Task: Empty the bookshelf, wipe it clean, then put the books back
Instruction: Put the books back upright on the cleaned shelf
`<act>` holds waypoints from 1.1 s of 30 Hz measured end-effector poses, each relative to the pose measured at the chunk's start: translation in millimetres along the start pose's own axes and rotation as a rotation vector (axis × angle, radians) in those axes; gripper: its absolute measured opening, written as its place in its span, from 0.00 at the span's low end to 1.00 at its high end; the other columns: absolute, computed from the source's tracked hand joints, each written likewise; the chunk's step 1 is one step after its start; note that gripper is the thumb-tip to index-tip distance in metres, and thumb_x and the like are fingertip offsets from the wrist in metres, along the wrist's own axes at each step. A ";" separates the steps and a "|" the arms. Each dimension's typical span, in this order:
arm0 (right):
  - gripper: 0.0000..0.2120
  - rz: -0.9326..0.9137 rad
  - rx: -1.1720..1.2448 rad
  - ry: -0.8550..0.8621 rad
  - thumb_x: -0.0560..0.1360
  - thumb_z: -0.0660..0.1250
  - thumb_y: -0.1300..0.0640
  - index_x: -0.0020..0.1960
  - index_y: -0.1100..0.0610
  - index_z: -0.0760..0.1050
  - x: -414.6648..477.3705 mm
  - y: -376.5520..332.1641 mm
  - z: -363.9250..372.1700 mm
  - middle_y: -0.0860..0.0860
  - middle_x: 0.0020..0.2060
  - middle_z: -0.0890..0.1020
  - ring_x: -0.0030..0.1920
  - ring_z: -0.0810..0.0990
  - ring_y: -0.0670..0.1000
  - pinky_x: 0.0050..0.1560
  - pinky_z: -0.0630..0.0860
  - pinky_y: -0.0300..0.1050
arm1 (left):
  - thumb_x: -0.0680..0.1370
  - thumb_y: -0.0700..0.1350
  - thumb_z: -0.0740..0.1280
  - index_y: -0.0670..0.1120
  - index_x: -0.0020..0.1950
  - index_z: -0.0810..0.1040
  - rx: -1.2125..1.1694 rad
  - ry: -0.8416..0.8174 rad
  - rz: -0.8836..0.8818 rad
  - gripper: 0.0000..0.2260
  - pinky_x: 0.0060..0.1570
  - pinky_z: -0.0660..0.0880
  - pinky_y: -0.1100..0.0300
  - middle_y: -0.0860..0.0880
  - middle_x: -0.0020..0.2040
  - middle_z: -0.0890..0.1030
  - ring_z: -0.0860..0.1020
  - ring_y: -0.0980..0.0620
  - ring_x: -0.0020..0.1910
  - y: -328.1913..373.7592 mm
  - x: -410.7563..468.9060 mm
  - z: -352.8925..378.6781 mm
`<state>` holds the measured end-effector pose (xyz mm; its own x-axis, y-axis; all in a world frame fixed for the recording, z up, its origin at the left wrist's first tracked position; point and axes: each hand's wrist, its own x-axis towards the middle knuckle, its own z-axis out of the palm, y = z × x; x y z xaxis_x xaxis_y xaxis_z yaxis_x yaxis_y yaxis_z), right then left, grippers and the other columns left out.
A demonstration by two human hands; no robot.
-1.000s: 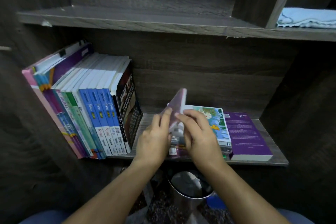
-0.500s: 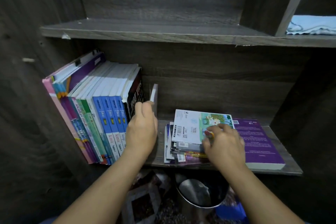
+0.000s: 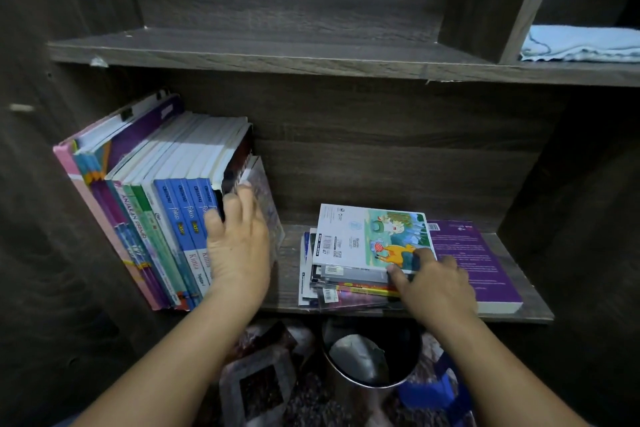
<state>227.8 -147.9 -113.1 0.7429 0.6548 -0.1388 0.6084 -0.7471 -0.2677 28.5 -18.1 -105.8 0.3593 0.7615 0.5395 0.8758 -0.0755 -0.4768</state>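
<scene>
A row of upright books leans at the left of the lower shelf. My left hand presses a thin book upright against the right end of that row, fingers fairly straight along its edge. To the right, a stack of flat books is topped by an illustrated book with a deer picture. My right hand pinches this top book's near right corner, thumb at the edge and fingers on the cover. A purple book lies flat beside the stack.
The upper shelf holds no books; a light blue cloth lies in the compartment at upper right. A metal bin stands on the floor under the shelf. Dark wooden side walls close in on both sides.
My left hand carried the thin book from the stack to the left and stood it against the row. My right hand settled on the illustrated book's corner.
</scene>
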 end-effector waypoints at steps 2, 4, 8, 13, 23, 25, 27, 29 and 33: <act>0.33 0.007 0.012 -0.007 0.75 0.58 0.32 0.73 0.50 0.61 0.9 -1.7 -0.3 0.58 0.65 0.69 0.66 0.68 0.60 0.60 0.71 0.55 | 0.69 0.44 0.52 0.41 0.76 0.60 0.022 -0.010 -0.021 0.33 0.53 0.59 0.50 0.46 0.59 0.60 0.59 0.47 0.57 -2.8 0.9 1.1; 0.34 0.020 0.028 -0.014 0.75 0.59 0.32 0.74 0.50 0.61 2.6 -2.9 -0.8 0.58 0.66 0.69 0.66 0.68 0.59 0.60 0.71 0.55 | 0.69 0.43 0.53 0.42 0.74 0.63 0.012 -0.033 -0.046 0.32 0.52 0.58 0.50 0.47 0.58 0.62 0.60 0.47 0.56 -1.3 0.7 1.0; 0.35 0.037 0.034 -0.006 0.74 0.60 0.32 0.74 0.51 0.61 6.0 -3.9 -0.8 0.58 0.67 0.68 0.67 0.66 0.59 0.61 0.70 0.54 | 0.71 0.44 0.63 0.45 0.73 0.67 -0.225 -0.037 -0.084 0.29 0.54 0.60 0.48 0.46 0.61 0.69 0.65 0.44 0.60 12.1 -4.6 -9.3; 0.35 0.016 0.001 -0.020 0.75 0.59 0.33 0.76 0.50 0.60 8.8 -6.7 -1.2 0.58 0.68 0.66 0.68 0.64 0.59 0.63 0.68 0.54 | 0.74 0.54 0.68 0.46 0.71 0.70 -0.638 -0.081 0.399 0.27 0.64 0.63 0.44 0.45 0.67 0.72 0.67 0.44 0.69 37.1 -18.8 -8.3; 0.31 -0.078 -0.001 0.031 0.76 0.62 0.37 0.75 0.49 0.63 4.9 -4.4 4.9 0.58 0.66 0.67 0.67 0.65 0.58 0.65 0.66 0.53 | 0.79 0.54 0.64 0.52 0.77 0.60 -0.997 -0.461 0.432 0.28 0.69 0.65 0.54 0.47 0.78 0.57 0.67 0.45 0.72 49.9 -19.9 0.4; 0.31 -0.083 0.014 0.050 0.75 0.65 0.36 0.73 0.48 0.65 5.2 -4.3 4.2 0.57 0.66 0.68 0.67 0.65 0.58 0.67 0.65 0.54 | 0.77 0.57 0.66 0.52 0.73 0.67 -0.990 -0.422 0.379 0.25 0.65 0.69 0.55 0.47 0.75 0.66 0.71 0.47 0.68 50.7 -20.9 -0.6; 0.32 -0.090 0.033 0.052 0.72 0.67 0.37 0.73 0.46 0.65 4.5 -4.6 3.9 0.56 0.66 0.68 0.68 0.65 0.58 0.69 0.63 0.55 | 0.76 0.63 0.64 0.51 0.65 0.72 -0.894 -0.362 0.327 0.23 0.56 0.72 0.55 0.49 0.65 0.75 0.76 0.48 0.60 52.4 -22.9 -5.1; 0.32 -0.118 0.061 0.048 0.71 0.69 0.39 0.72 0.44 0.65 2.7 -6.2 4.6 0.55 0.66 0.67 0.69 0.64 0.57 0.71 0.61 0.57 | 0.75 0.66 0.61 0.50 0.59 0.72 -0.736 -0.331 0.289 0.23 0.59 0.70 0.52 0.49 0.58 0.78 0.76 0.47 0.57 54.1 -23.1 -9.6; 0.26 -0.218 0.177 0.113 0.72 0.71 0.52 0.69 0.42 0.70 0.0 -9.6 10.9 0.51 0.64 0.68 0.67 0.67 0.54 0.73 0.59 0.55 | 0.78 0.64 0.59 0.48 0.62 0.69 -0.669 -0.303 0.311 0.22 0.60 0.66 0.53 0.47 0.59 0.77 0.73 0.47 0.60 55.1 -25.3 -10.1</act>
<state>219.0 -139.4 -120.9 0.6328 0.7731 0.0441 0.7060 -0.5526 -0.4429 70.9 -48.0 -138.7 0.6003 0.7764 0.1921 0.7917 -0.6109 -0.0051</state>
